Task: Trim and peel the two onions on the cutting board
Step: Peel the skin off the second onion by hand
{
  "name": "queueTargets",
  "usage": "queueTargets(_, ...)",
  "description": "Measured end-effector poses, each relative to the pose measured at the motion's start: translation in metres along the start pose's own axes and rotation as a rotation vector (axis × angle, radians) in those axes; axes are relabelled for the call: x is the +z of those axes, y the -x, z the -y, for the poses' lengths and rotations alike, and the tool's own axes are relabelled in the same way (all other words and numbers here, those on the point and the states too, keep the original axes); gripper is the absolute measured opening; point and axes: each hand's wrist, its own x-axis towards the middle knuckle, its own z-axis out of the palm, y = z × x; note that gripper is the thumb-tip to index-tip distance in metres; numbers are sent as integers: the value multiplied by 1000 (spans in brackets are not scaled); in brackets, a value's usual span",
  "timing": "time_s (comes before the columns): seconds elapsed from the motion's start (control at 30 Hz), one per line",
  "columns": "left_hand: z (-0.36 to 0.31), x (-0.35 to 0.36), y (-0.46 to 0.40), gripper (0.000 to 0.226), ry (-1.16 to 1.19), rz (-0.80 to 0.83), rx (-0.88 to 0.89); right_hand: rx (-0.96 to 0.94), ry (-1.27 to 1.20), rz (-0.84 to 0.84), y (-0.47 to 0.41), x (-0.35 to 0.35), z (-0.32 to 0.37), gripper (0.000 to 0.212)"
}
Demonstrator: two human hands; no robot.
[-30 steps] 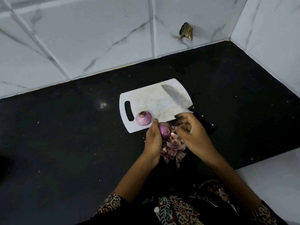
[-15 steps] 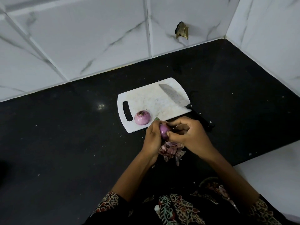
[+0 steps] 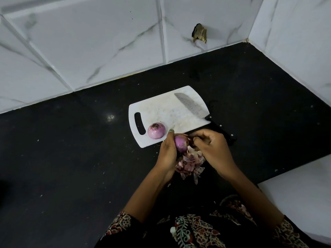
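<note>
The left hand [image 3: 168, 151] is gripping a small red onion [image 3: 181, 144], fingers curled round its far side, holding it up just off the near edge of the white cutting board [image 3: 161, 108]. The right hand [image 3: 212, 146] is sitting right against the onion's other side with its fingers curled in, pinching at the onion's skin, though what exactly is between the fingertips is too dark to tell. The onion's long axis is running roughly toward and away from the person, tilted a bit. Directly below both sets of fingers, a pile of onion peels [image 3: 190, 163] is lying on the black countertop [image 3: 71, 158]. Just beyond the left fingertips, the second onion [image 3: 156, 130] is sitting on the board near the handle slot, its dark trimmed end pointing up. Past the right fingers, a santoku knife [image 3: 192, 107] is lying diagonally, blade on the board's right side, black handle hanging off onto the counter just beside the right knuckles. The board's middle is showing bare, and the counter is stretching wide open to the left of the left hand.
</note>
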Motion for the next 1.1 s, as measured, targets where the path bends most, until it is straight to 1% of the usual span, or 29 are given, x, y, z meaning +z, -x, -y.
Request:
queueTargets(0.07,-1,-2,0,50,15,1,-37,3,-1,9,0,0,1,21)
queueTargets(0.13,-5,-2,3,53,29,11,-68,-7,-28,88,2,-2,5,6)
queueTargets(0.17,-7,-3,4,54,33,32,-81,-12,-24,138,3,-2,5,5)
queueTargets(0.2,-7,-3,5,52,39,55,-96,-15,-16,176,4,-2,6,10)
queueTargets(0.23,-8,-4,6,47,56,70,-113,-32,4,188,3,-1,4,11)
queueTargets(0.27,-9,-4,8,38,84,82,-131,-29,9,159,3,0,4,11)
queueTargets(0.33,-12,-7,12,24,161,111,-162,-8,14,16,-1,0,1,13)
queueTargets(0.4,-15,-11,14,23,246,141,-191,-1,45,-131,-6,-3,-2,9)
queueTargets(0.43,-16,-12,15,24,282,159,-204,-20,89,-172,-9,-6,-4,5)
queueTargets(0.47,-17,-14,16,25,298,176,-216,-47,144,-196,-10,-8,-3,8)
queueTargets(0.5,-17,-14,16,26,300,194,-227,-87,209,-203,-10,-10,-5,21)
queueTargets(0.53,-17,-14,16,28,286,209,-239,-122,263,-199,-10,-10,-6,32)
queueTargets(0.57,-16,-14,16,32,273,223,-248,-152,306,-194,-9,-10,-7,36)
queueTargets(0.6,-15,-13,15,37,266,228,-258,-168,329,-192,-8,-10,-7,32)
queueTargets(0.67,-13,-12,13,48,252,221,-266,-168,311,-193,-7,-10,-6,8)
queueTargets(0.7,-12,-12,12,53,232,220,-259,-155,296,-187,-7,-10,-4,8)
queueTargets(0.77,-12,-12,11,60,133,211,-227,-160,237,-144,-6,-12,-1,15)
queueTargets(0.8,-11,-13,10,61,71,195,-205,-169,189,-110,-7,-11,1,15)
queueTargets(0.9,-11,-11,11,62,-105,165,-120,-126,56,55,-6,-7,7,12)
queueTargets(0.97,-10,-9,11,65,-162,154,-65,-95,16,131,-3,-3,9,13)
queueTargets(1.1,-9,-9,12,71,-172,175,-19,-51,-48,130,-1,-1,11,17)
